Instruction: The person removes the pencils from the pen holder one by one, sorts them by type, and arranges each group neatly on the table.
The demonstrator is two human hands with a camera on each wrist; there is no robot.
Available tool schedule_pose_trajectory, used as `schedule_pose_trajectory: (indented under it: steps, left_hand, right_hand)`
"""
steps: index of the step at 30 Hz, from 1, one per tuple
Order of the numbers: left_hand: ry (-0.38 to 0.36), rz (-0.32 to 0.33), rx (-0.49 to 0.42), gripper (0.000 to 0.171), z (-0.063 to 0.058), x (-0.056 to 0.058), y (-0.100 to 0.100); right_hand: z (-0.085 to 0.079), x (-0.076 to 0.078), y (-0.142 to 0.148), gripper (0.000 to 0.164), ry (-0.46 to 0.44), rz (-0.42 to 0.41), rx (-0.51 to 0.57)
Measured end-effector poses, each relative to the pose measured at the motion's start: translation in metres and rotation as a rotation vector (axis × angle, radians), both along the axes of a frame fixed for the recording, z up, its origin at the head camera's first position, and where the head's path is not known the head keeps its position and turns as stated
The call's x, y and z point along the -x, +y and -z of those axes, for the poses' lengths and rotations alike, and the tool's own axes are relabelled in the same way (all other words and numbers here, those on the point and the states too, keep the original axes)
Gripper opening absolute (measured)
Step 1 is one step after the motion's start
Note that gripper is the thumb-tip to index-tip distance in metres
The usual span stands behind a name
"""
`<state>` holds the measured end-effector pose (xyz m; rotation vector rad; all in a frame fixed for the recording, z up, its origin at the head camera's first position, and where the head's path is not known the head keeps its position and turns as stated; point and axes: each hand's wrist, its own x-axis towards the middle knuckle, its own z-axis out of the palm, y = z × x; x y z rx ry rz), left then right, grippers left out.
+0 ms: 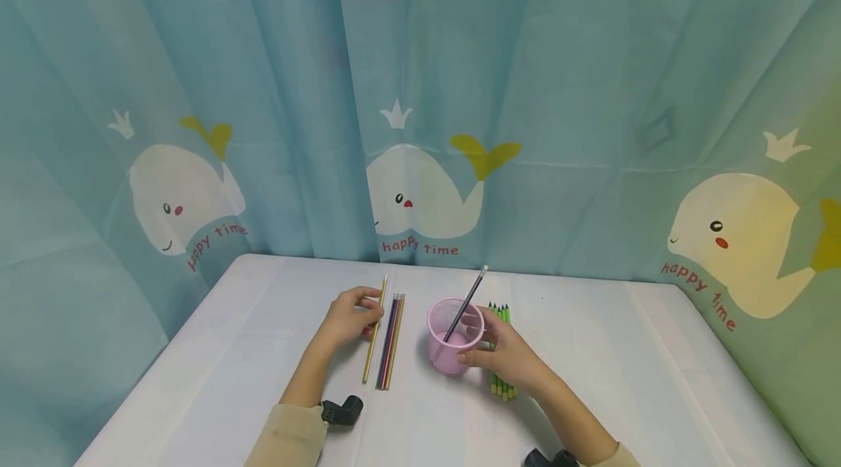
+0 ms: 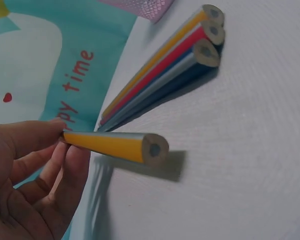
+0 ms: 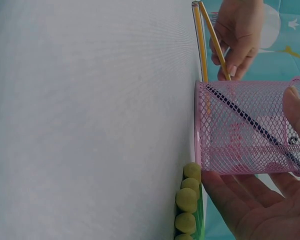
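My left hand [image 1: 347, 319] pinches a yellow pencil [image 1: 369, 359] between thumb and fingers; its flat unsharpened end points toward the left wrist camera. Just right of it, a row of several pencils [image 1: 390, 346], yellow, red and dark blue, lies side by side on the table. Around the side of a pink mesh pencil cup [image 1: 447, 361] my right hand [image 1: 511, 357] curls, thumb in front and fingers behind. The cup stands upright, and one dark pencil [image 1: 470, 297] leans inside it, its top above the rim.
Several green pencils [image 1: 504, 388] lie in a bundle under and beside the right hand, sharpened tips pointing away. A white table [image 1: 624, 379] bears everything. Behind its far edge hangs a blue-green curtain [image 1: 578, 219] printed with whales.
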<state>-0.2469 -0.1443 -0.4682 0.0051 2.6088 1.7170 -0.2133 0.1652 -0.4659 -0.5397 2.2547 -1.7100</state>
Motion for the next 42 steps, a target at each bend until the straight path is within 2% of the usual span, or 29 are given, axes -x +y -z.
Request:
schedule_pose_trajectory:
  steps: [16,33,42]
  left_hand:
    - [-0.063,-0.001,0.040,0.034,0.0077,-0.0010,0.0055]
    - [-0.052,-0.005,0.076,0.034,0.0097,-0.0020,0.0070]
    - [-0.062,-0.001,0.053,0.035,0.0090,-0.0030,0.0070]
  right_hand:
    - [0.0011,0.0002,0.0002,0.077,0.010,-0.007,0.003]
    - [-0.0007,0.0007,-0.0003,0.078,0.004,-0.001,0.007]
    - [-0.0017,0.0000,-0.0001,0.077,0.000,-0.002,0.010]
